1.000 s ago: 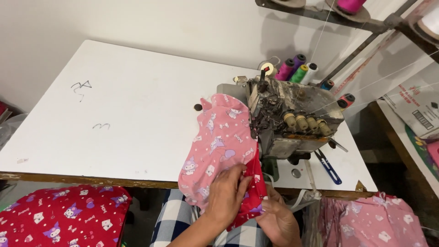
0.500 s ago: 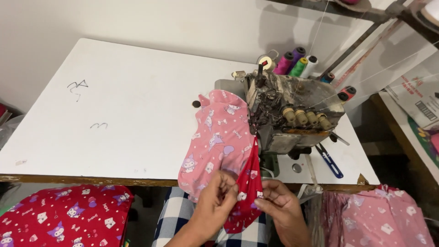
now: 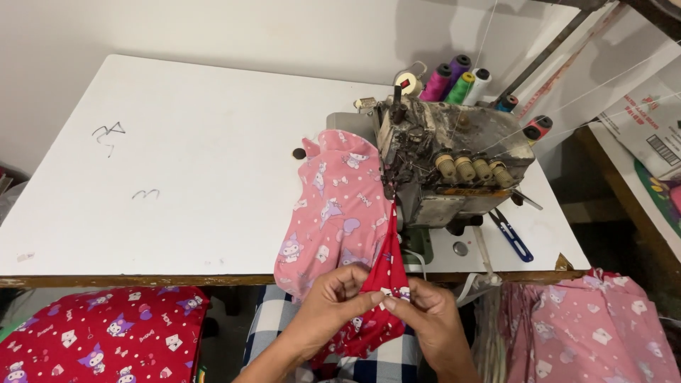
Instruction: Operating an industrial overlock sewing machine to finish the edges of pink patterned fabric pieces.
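Presently, a white table [image 3: 177, 198] is being occupied at its right end by a grey overlock machine [image 3: 454, 167]. A pink cloth [image 3: 333, 213] with cartoon print is being draped from the machine bed over the table's front edge. A red strip [image 3: 386, 273], running down from the machine's needle area, is being pinched at that front edge by both hands. The left hand [image 3: 333, 305] is being kept closed narrowly on the strip's left edge; the right hand [image 3: 429, 319] is being kept closed on its right edge, fingertips meeting those of the left.

The strip is being judged light, soft and limp, likely to stretch and curl at the edge; it is best being gripped at the seam edge, close to the presser foot, with fingertips only.

Thread cones [image 3: 454, 78] in pink, purple, green and white are being stood behind the machine. A blue snipper [image 3: 512, 237] is lying on the table right of it. No container is being shown with certainty: red printed fabric [image 3: 99, 337] is being piled below the table at left, pink fabric [image 3: 603, 326] at right, but whether either lies in a bin cannot be told.
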